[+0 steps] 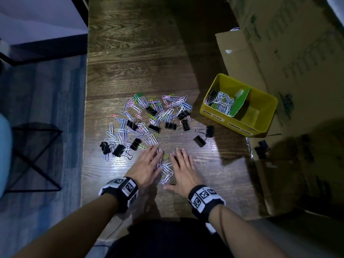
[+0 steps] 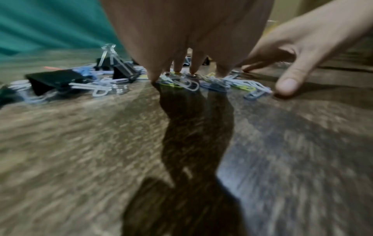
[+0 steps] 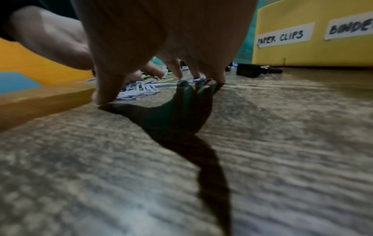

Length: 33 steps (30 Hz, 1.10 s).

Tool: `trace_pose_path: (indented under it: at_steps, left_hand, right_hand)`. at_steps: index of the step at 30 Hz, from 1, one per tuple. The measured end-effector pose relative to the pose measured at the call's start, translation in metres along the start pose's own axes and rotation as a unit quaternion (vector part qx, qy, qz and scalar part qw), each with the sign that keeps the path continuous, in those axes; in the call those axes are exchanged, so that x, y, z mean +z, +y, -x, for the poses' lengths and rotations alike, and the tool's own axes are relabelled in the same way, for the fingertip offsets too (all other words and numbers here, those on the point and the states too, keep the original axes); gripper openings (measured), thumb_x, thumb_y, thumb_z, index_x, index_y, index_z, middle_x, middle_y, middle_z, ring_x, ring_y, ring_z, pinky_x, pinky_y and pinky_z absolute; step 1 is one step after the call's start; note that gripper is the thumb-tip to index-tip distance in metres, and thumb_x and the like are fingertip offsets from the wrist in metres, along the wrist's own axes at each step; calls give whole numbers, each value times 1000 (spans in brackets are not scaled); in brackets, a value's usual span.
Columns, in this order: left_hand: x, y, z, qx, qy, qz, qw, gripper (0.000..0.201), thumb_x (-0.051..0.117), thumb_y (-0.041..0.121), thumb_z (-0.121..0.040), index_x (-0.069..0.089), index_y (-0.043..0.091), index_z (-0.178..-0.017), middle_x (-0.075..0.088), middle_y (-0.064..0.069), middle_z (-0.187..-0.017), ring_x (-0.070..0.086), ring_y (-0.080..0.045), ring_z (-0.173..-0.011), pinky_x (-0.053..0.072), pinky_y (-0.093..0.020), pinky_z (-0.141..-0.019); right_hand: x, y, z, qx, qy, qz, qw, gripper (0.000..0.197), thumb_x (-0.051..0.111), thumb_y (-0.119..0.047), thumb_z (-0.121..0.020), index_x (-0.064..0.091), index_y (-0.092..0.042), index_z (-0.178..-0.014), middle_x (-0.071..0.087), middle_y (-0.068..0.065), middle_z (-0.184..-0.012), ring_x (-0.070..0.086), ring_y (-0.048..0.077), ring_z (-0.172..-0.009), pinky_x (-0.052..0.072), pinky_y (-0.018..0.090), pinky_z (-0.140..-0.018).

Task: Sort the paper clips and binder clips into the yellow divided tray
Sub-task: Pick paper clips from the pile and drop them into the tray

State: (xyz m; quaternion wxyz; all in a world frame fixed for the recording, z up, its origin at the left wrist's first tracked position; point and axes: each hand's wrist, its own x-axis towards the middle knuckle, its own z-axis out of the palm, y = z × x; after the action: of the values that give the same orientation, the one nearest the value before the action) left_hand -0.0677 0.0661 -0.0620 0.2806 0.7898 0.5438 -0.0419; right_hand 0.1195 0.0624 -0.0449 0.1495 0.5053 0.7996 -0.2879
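Note:
Coloured paper clips [image 1: 149,116] and black binder clips [image 1: 154,128] lie mixed in a spread on the dark wooden table [image 1: 134,58]. My left hand [image 1: 149,162] and right hand [image 1: 181,164] lie palm down side by side near the front edge, fingers straight, with a small heap of paper clips [image 1: 166,172] caught between them. In the wrist views the fingertips [image 2: 177,69] press on these paper clips [image 2: 187,83] [image 3: 139,89]. The yellow divided tray [image 1: 264,101] stands to the right, with paper clips in its left compartment and a green divider [image 1: 240,103].
Two binder clips [image 1: 203,135] lie apart between the pile and the tray. Another binder clip [image 1: 262,148] sits on flattened cardboard [image 1: 297,71] at the right. The tray's labels [image 3: 282,37] read PAPER CLIPS and BINDER. A black wire stool [image 1: 35,157] stands left of the table.

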Motion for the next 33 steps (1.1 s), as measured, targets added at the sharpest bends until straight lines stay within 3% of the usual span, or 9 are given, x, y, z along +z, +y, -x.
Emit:
trace_pose_path:
  at_steps: [3, 5, 9, 12, 19, 23, 28, 31, 33]
  left_hand:
    - [8, 11, 6, 73, 0, -36, 997, 54, 36, 40, -90, 40, 10, -135, 44, -16, -140, 42, -34, -128, 42, -53, -100]
    - [8, 13, 9, 91, 43, -22, 995, 51, 41, 40, -88, 38, 16, -134, 44, -13, -137, 47, -30, -122, 48, -48, -92]
    - [-6, 8, 6, -17, 26, -72, 997, 89, 45, 74, -72, 20, 28, -144, 27, -14, -148, 35, -35, -128, 39, -53, -99]
    - [-11, 13, 3, -65, -42, -94, 993, 99, 58, 73, -63, 17, 31, -143, 20, -11, -148, 32, -33, -124, 42, -50, -97]
    - [-1, 29, 6, -57, -3, 30, 998, 48, 63, 14, -82, 51, 12, -129, 46, -12, -132, 47, -32, -113, 38, -37, -99]
    - [-4, 28, 11, -34, 63, 94, 993, 27, 65, 7, -79, 67, 7, -106, 64, -16, -106, 63, -32, -93, 50, -33, -82]
    - [-13, 21, 10, -49, 50, 125, 990, 25, 52, 25, -83, 71, 12, -92, 71, -12, -89, 67, -25, -82, 51, -34, -76]
    - [-13, 16, 7, -68, 55, 136, 987, 13, 63, 11, -81, 73, 12, -90, 72, -9, -89, 67, -23, -81, 48, -26, -79]
    - [-15, 14, 4, -99, 76, 190, 974, 9, 69, 6, -77, 74, 11, -84, 72, 0, -78, 66, -14, -69, 45, -12, -68]
  right_hand:
    - [2, -4, 4, -24, 25, -10, 999, 100, 56, -57, -83, -3, -11, -150, -11, 12, -158, -18, 27, -144, -10, 42, -117]
    - [2, -2, 5, -4, 36, -28, 999, 100, 58, -57, -82, -2, -12, -150, -8, 10, -159, -16, 27, -145, -4, 46, -119]
    - [1, -3, 6, 42, 56, -4, 998, 115, 60, -73, -67, 2, -16, -149, -2, 13, -157, -1, 32, -145, 10, 50, -117]
    - [1, -7, 1, 41, 70, -10, 997, 105, 68, -65, -66, 15, -21, -146, 14, 13, -151, 18, 32, -137, 26, 45, -109]
    - [11, -16, -8, 8, 49, -90, 995, 56, 66, -15, -84, 43, -10, -135, 36, 15, -135, 38, 33, -127, 41, 44, -103]
    - [12, -12, -8, 6, 38, -99, 994, 33, 52, -8, -89, 55, -10, -121, 45, 15, -127, 50, 35, -114, 47, 42, -93]
    - [4, 0, -6, 38, 41, -125, 991, 24, 47, -34, -90, 59, -21, -105, 62, 10, -108, 59, 28, -96, 48, 36, -83]
    - [2, 5, -8, 49, 38, -190, 980, 24, 45, -16, -94, 61, -12, -112, 60, 15, -115, 57, 28, -102, 45, 33, -86]
    - [-1, 9, -5, 41, 63, -233, 970, 26, 47, -7, -94, 63, -5, -114, 59, 17, -118, 54, 30, -109, 41, 31, -88]
